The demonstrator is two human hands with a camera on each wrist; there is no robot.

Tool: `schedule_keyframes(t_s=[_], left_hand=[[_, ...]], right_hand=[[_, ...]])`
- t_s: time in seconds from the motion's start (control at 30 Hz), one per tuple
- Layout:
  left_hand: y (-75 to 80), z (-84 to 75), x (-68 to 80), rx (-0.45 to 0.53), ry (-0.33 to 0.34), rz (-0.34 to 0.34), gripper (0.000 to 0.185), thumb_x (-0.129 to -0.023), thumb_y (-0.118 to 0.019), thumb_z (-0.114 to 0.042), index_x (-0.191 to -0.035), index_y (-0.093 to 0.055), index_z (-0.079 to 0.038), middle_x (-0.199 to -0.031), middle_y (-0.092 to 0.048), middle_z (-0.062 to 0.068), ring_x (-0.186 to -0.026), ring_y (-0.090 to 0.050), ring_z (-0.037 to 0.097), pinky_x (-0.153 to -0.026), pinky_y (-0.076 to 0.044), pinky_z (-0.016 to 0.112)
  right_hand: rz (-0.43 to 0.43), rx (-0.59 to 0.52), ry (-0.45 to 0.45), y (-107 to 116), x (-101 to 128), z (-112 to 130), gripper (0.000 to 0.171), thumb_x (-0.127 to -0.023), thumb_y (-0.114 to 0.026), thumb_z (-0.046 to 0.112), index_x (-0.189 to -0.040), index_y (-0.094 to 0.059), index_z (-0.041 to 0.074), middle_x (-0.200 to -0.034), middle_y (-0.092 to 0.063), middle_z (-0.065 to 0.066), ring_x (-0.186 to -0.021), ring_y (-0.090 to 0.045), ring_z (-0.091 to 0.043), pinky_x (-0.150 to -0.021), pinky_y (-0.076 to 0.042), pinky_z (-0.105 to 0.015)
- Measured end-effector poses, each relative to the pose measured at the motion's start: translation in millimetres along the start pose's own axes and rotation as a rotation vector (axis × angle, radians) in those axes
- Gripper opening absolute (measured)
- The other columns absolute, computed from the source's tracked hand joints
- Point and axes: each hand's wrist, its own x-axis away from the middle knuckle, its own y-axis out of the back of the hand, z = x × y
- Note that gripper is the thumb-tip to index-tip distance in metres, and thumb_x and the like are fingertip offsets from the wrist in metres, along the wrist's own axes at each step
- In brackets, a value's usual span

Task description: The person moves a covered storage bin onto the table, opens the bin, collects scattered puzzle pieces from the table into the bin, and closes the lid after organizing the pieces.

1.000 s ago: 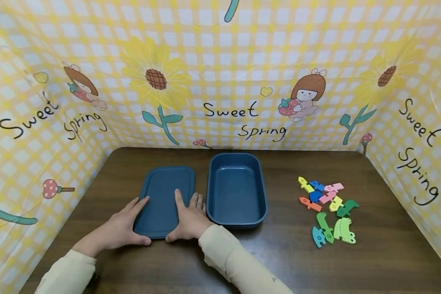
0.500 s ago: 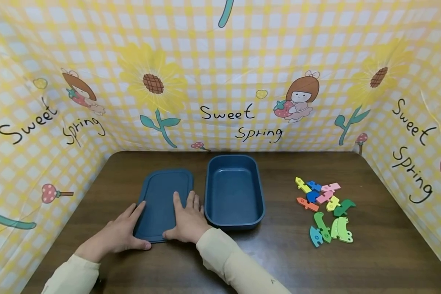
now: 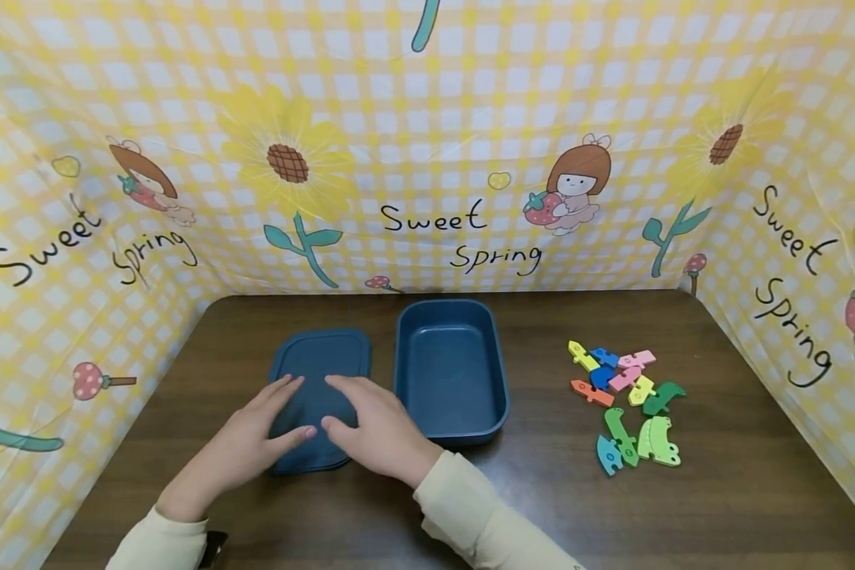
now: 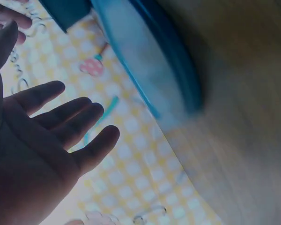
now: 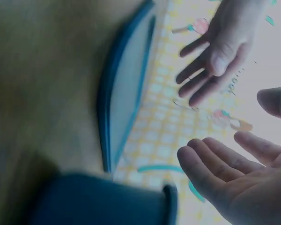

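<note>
A dark blue lid [image 3: 321,356] lies flat on the table, left of a matching deep box [image 3: 450,372] whose inside is bare. Above the lid's left part hovers my left hand [image 3: 245,435], fingers extended and holding nothing. My right hand [image 3: 385,423] is over the lid's right side, its fingers relaxed and a gap between it and the left hand. Both wrist views show the palms apart from the lid [image 4: 145,56], with the fingers loosely stretched. In the right wrist view the box [image 5: 103,201] stands close below the right hand [image 5: 243,178].
To the right on the brown table [image 3: 541,507] lies a loose group of colourful puzzle pieces, among them a light green frog-like head piece [image 3: 659,442], an orange piece [image 3: 591,392] and a blue fin-shaped piece [image 3: 609,455]. A yellow checked cloth [image 3: 427,119] walls the back and sides.
Both hands have left the lid's edges and risen above it, the left shifting right. The lid and box keep their places on the table; the view has shifted slightly.
</note>
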Motion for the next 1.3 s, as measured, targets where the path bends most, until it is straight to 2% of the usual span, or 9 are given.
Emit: schedule_keyframes(t_s=[0.2,0.3,0.53,0.7,0.83,1.0,1.13,1.3], left_hand=[[-14.1,-26.7,-15.2,0.081,-0.039,-0.007,0.078,-0.099,-0.061,-0.051,-0.156,-0.036,-0.004,-0.158,-0.03,0.027,-0.141,-0.028,0.052,-0.101,-0.032,0.071],[-24.9,-39.8,-22.9,0.122,-0.053,-0.003,0.078,-0.1,-0.06,-0.051,-0.158,-0.034,-0.006,-0.16,-0.028,0.025,-0.143,-0.026,0.05,-0.103,-0.031,0.07],[-48.2,-67.6,-38.3,0.193,-0.059,0.05,0.087,-0.098,-0.059,-0.056,-0.162,-0.022,-0.009,-0.166,-0.011,0.02,-0.146,-0.02,0.048,-0.105,-0.029,0.07],[-62.0,-82.0,-48.2,0.237,-0.041,0.106,0.091,-0.098,-0.061,-0.052,-0.163,-0.014,-0.01,-0.167,0.002,0.016,-0.147,-0.015,0.047,-0.107,-0.026,0.069],[-72.0,-91.0,-53.5,0.231,-0.018,0.144,0.094,-0.099,-0.061,-0.05,-0.163,-0.006,-0.009,-0.167,0.007,0.015,-0.147,-0.015,0.047,-0.108,-0.024,0.069],[-80.8,-98.0,-58.4,0.201,0.011,0.165,0.099,-0.098,-0.062,-0.052,-0.162,-0.003,-0.005,-0.167,0.008,0.016,-0.146,-0.019,0.048,-0.106,-0.02,0.074],[-84.8,-100.8,-62.1,0.172,0.025,0.159,0.104,-0.096,-0.063,-0.055,-0.162,0.0,-0.005,-0.166,0.012,0.015,-0.146,-0.018,0.048,-0.105,-0.019,0.076],[-86.5,-100.1,-63.9,0.14,0.034,0.148,0.106,-0.095,-0.063,-0.058,-0.162,0.002,-0.006,-0.166,0.014,0.014,-0.147,-0.017,0.048,-0.104,-0.019,0.076]], right_hand=[[-0.045,-0.051,0.028,38.5,21.0,-8.6,0.046,-0.104,-0.058,0.032,-0.148,-0.053,0.017,-0.147,-0.052,0.001,-0.133,-0.049,-0.017,-0.105,-0.043,-0.044],[-0.063,-0.037,0.018,57.0,33.4,-20.1,0.043,-0.104,-0.058,0.03,-0.145,-0.056,0.014,-0.145,-0.055,-0.001,-0.133,-0.049,-0.019,-0.106,-0.042,-0.046],[-0.157,0.013,-0.012,94.3,62.1,-52.6,0.04,-0.101,-0.064,0.023,-0.139,-0.061,0.011,-0.139,-0.06,-0.004,-0.128,-0.054,-0.02,-0.103,-0.045,-0.046],[-0.204,0.036,-0.067,114.8,78.0,-69.3,0.04,-0.099,-0.067,0.022,-0.137,-0.063,0.011,-0.139,-0.059,-0.004,-0.128,-0.054,-0.024,-0.102,-0.045,-0.05],[-0.222,0.053,-0.112,128.3,89.1,-81.2,0.041,-0.099,-0.067,0.022,-0.138,-0.062,0.012,-0.14,-0.059,-0.004,-0.128,-0.054,-0.025,-0.101,-0.046,-0.05],[-0.275,0.084,-0.126,146.3,104.7,-98.4,0.041,-0.099,-0.068,0.021,-0.138,-0.062,0.011,-0.137,-0.061,-0.007,-0.124,-0.057,-0.029,-0.097,-0.049,-0.052],[-0.322,0.077,-0.156,170.6,120.5,-114.3,0.04,-0.099,-0.068,0.019,-0.137,-0.063,0.008,-0.134,-0.062,-0.012,-0.117,-0.062,-0.033,-0.093,-0.051,-0.052],[-0.363,0.12,-0.216,208.7,145.9,-139.5,0.039,-0.1,-0.066,0.017,-0.137,-0.062,0.003,-0.129,-0.064,-0.019,-0.106,-0.067,-0.035,-0.082,-0.056,-0.046]])
